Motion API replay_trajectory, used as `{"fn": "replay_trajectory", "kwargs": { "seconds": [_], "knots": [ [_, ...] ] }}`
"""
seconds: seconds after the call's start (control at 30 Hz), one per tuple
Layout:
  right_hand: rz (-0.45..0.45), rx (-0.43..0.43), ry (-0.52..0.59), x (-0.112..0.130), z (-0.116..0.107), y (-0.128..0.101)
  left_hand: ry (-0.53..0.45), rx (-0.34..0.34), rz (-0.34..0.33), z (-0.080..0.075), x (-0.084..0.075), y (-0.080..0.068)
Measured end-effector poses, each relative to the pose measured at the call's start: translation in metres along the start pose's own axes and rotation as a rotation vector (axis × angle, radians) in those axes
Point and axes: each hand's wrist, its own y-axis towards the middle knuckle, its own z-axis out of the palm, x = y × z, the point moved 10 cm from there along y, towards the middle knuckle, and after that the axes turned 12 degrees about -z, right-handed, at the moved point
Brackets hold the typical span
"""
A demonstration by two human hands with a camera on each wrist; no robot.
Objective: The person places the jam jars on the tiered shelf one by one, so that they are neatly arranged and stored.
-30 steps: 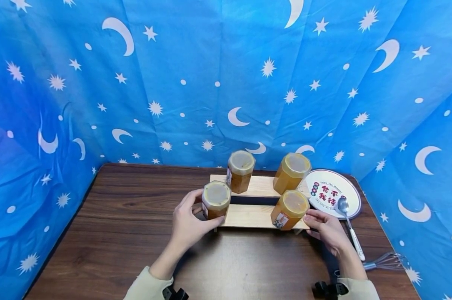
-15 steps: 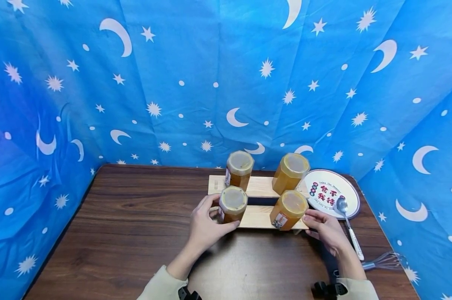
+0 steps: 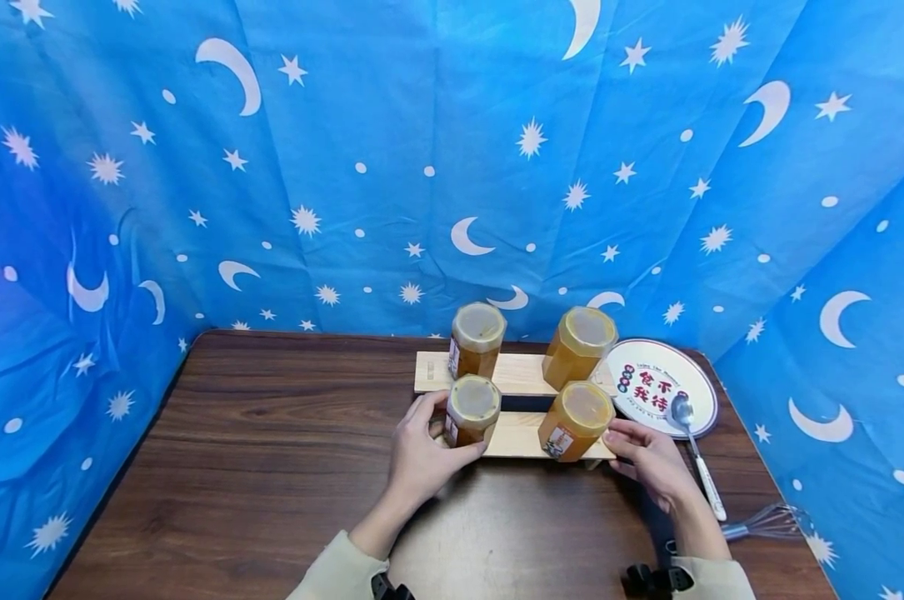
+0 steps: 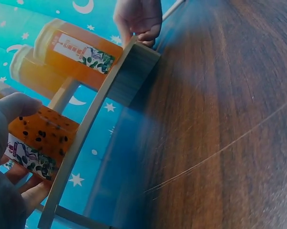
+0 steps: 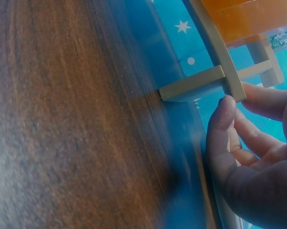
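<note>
My left hand (image 3: 425,450) grips a lidded jar (image 3: 472,421) of orange jam with dark seeds, thumb on one side and fingers on the other. In the left wrist view this seeded jar (image 4: 41,138) stands on the front step of a two-step wooden rack (image 3: 515,433). At the rack's right end, my right hand (image 3: 650,458) pinches the edge of the front board, as the right wrist view shows with the thumb (image 5: 222,119) against it. A labelled orange jar (image 3: 575,425) stands on the front step near that hand. Two more jars, a darker one (image 3: 477,342) and a yellow one (image 3: 579,350), stand on the back step.
An oval plate (image 3: 695,375) with red characters lies right of the rack, a spoon (image 3: 697,458) leaning on its rim. A whisk (image 3: 770,523) lies at the table's right edge. Blue star-patterned cloth (image 3: 347,167) hangs around the brown wooden table (image 3: 272,417).
My left hand has moved right along the front step with the seeded jar, from the rack's left end to in front of the darker back jar. My right hand stays at the rack's end.
</note>
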Motion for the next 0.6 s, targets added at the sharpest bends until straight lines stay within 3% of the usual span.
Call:
{"fn": "replay_trajectory", "kwargs": {
  "seconds": [0.33, 0.6],
  "knots": [
    [0.007, 0.000, -0.008, -0.0010, -0.0001, -0.0011, 0.033, -0.020, 0.002, 0.0011, 0.0031, 0.0001],
    [-0.008, 0.003, -0.007, -0.0020, -0.0024, 0.0006, 0.031, 0.004, 0.005, 0.0030, 0.0019, 0.0000]
  ]
}}
